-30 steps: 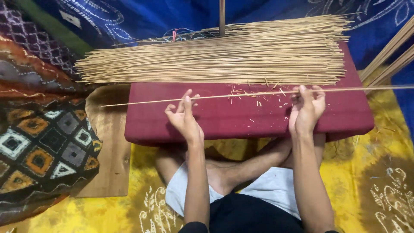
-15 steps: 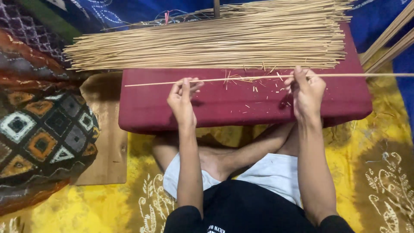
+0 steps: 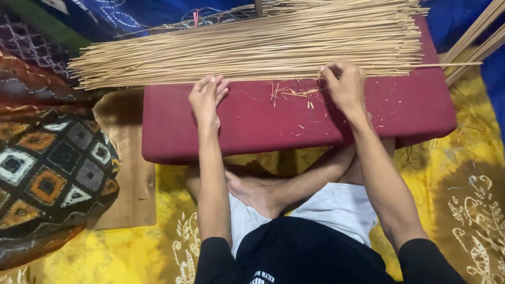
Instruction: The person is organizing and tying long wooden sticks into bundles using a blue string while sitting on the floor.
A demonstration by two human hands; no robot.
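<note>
So there's a big pile of sticks (image 3: pixel 252 44) lying across the far edge of a maroon cushion (image 3: pixel 294 123), thin pale ones all running left to right. Both hands sit right at the near edge of that pile. Left hand (image 3: pixel 206 100) is flat-ish, fingers stretched out and touching the lowest sticks, grip loose and not closed around anything. Right hand (image 3: pixel 344 84) has its fingers curled down onto the edge of the pile; looks like the grip pinches one stick (image 3: pixel 447 64) that pokes out further right than the rest, but the fingertips are tucked under so I can't say for sure.

Between the hands there's a scatter of splinters (image 3: pixel 292 93) on the cushion. Person sits cross-legged, a bare foot (image 3: pixel 258 192) just under the cushion's near edge. A wooden board (image 3: pixel 129 173) lies left of the cushion, patterned cloth (image 3: pixel 52 173) beyond it, yellow cloth (image 3: pixel 463 200) on the floor. More slats (image 3: pixel 476 44) lean in at the top right corner.
</note>
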